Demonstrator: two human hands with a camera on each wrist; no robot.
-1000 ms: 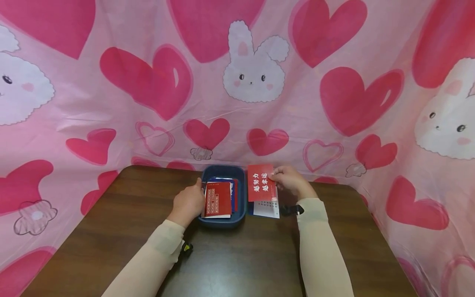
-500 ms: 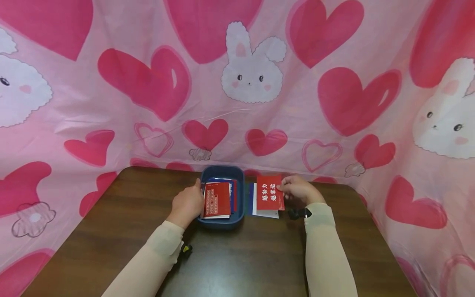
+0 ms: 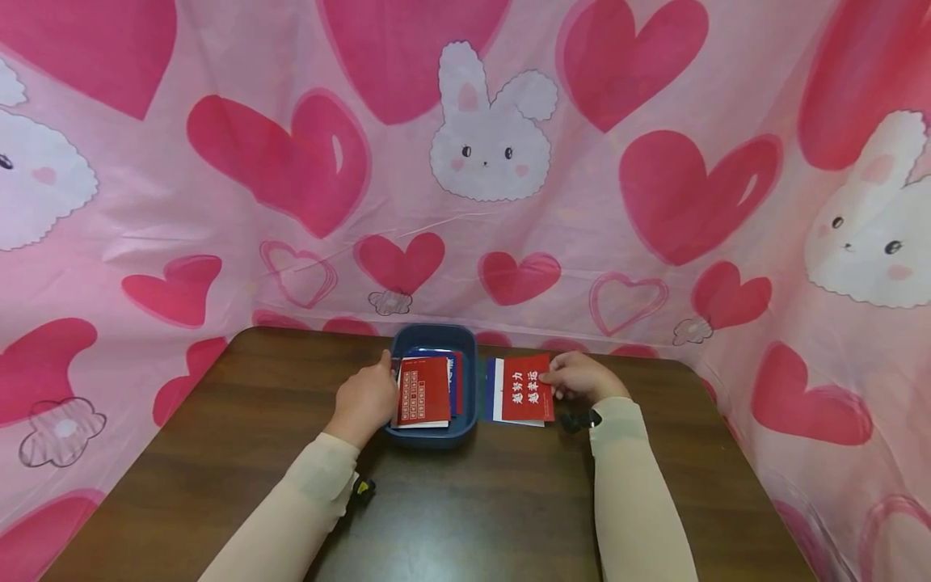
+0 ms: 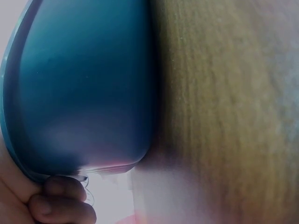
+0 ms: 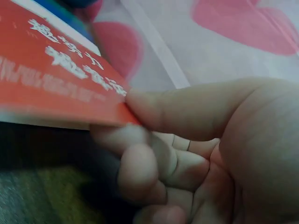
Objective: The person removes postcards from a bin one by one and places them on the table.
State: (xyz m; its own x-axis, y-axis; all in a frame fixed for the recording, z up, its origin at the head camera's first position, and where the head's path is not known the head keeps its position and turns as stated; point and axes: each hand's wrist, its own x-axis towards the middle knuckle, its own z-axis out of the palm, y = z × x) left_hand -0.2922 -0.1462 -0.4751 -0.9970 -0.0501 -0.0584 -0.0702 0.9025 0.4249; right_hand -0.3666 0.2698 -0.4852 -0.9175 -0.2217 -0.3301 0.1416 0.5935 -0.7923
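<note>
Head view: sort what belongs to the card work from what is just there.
In the work:
right hand pinching red card
small pile under it
left hand gripping blue tray
cards in tray

Just there:
wooden table
pink heart cloth

Home corner: bunny-heart cloth [image 3: 494, 145], wooden table [image 3: 465, 501]

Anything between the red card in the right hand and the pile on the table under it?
Nothing visible. The right hand pinches the red card by its right edge, low over the pile beside the blue tray. Whether the card touches the pile can't be told.
</note>
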